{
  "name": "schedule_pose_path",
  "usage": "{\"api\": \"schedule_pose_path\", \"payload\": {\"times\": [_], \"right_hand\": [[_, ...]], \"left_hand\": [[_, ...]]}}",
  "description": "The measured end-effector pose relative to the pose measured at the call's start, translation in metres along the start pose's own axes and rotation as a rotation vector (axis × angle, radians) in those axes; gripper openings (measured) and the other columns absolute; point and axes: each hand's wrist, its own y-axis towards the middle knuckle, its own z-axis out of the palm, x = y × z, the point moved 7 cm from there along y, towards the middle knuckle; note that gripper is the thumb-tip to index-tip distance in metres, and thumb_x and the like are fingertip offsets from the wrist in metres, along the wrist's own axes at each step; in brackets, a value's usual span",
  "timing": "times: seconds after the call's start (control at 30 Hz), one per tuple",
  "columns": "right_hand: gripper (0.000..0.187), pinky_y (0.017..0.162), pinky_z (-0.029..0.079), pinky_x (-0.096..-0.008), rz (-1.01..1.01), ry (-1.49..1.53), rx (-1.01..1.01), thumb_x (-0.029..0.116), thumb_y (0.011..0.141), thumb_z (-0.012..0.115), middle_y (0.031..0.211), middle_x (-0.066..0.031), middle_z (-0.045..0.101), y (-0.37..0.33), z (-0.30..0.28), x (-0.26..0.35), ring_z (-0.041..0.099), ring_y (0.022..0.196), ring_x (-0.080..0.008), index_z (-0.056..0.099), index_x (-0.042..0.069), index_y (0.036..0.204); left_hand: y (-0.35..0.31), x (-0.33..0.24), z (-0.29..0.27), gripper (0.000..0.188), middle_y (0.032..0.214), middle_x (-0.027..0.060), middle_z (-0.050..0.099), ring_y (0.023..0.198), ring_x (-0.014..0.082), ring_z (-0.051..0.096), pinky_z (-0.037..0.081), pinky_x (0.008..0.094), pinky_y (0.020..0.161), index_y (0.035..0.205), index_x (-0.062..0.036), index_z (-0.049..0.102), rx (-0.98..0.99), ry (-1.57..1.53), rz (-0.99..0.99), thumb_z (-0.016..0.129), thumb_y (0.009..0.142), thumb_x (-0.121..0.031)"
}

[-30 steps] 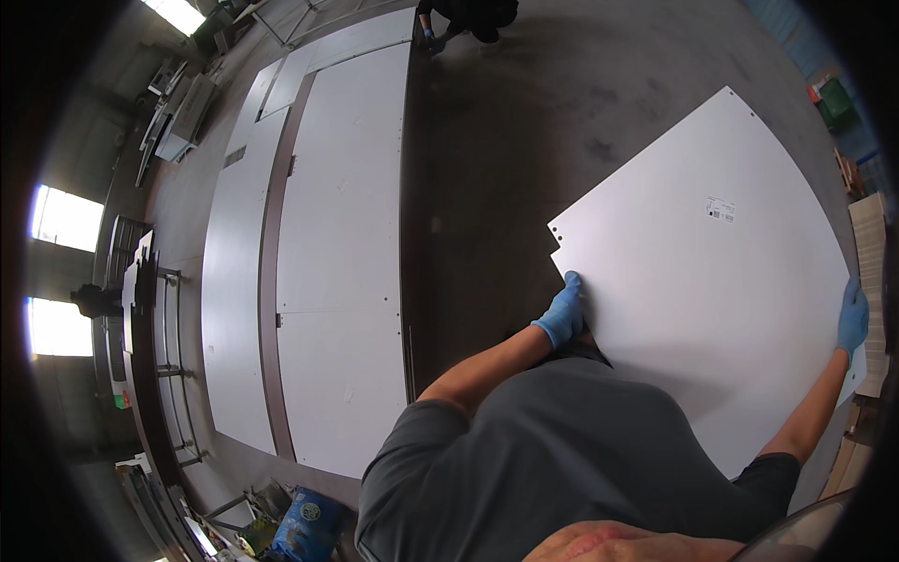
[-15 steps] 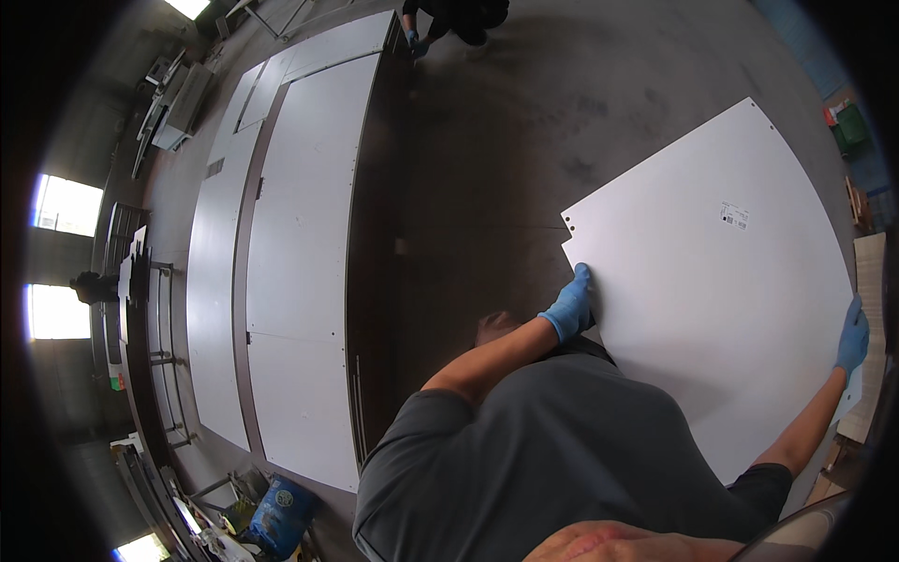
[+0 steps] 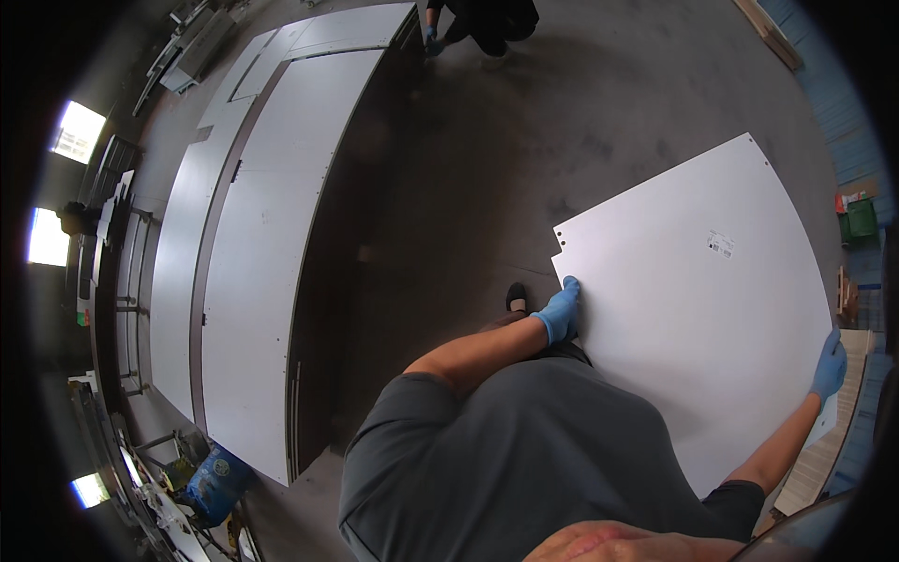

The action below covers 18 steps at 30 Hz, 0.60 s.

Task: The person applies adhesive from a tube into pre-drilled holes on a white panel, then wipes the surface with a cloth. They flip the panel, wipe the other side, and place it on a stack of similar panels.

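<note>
A large white panel (image 3: 693,309) with a notched corner, small holes near its corners and a printed label (image 3: 720,245) spans the space before me. My left hand (image 3: 560,312), in a blue glove, grips its left edge just below the notch, thumb on the white face. On the opposite edge, my blue-gloved right hand (image 3: 829,367) is closed round the panel's side. The fingers behind the panel are hidden for both hands. The panel's lower edge is partly covered by my body and right arm.
At left stands a long stack of white panels (image 3: 257,253). Beyond its far end a person in dark clothes (image 3: 492,23) crouches, wearing blue gloves. A blue drum (image 3: 217,482) is at lower left; a green bin (image 3: 859,218) and flat boards (image 3: 829,421) lie along the right.
My view has turned and shifted, so the panel stack appears tilted and further left. Both hands keep their hold on the white panel, and one of my feet now shows beside it.
</note>
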Motion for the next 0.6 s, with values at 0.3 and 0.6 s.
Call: {"api": "schedule_pose_path", "payload": {"times": [0.3, 0.6], "right_hand": [[0.082, 0.101, 0.048, -0.0416, 0.119, 0.111, 0.021, 0.074, 0.099, 0.035, 0.122, -0.0127, 0.074, 0.082, 0.004, -0.021, 0.067, 0.112, -0.0341, 0.073, 0.006, 0.124], [0.078, 0.101, 0.049, -0.0404, 0.04, 0.073, -0.063, 0.071, 0.1, 0.036, 0.127, -0.0148, 0.071, 0.241, 0.038, -0.035, 0.066, 0.118, -0.0356, 0.071, 0.008, 0.129]], "left_hand": [[0.052, -0.07, 0.105, 0.067, 0.152, 0.0136, 0.051, 0.134, 0.0317, 0.05, 0.035, 0.0466, 0.115, 0.152, -0.0089, 0.044, 0.025, 0.092, 0.079, 0.041, 0.105, -0.056], [0.099, -0.099, 0.215, 0.073, 0.15, 0.0165, 0.05, 0.135, 0.0296, 0.048, 0.035, 0.0393, 0.118, 0.152, -0.006, 0.041, 0.083, -0.055, 0.143, 0.041, 0.104, -0.061]]}}
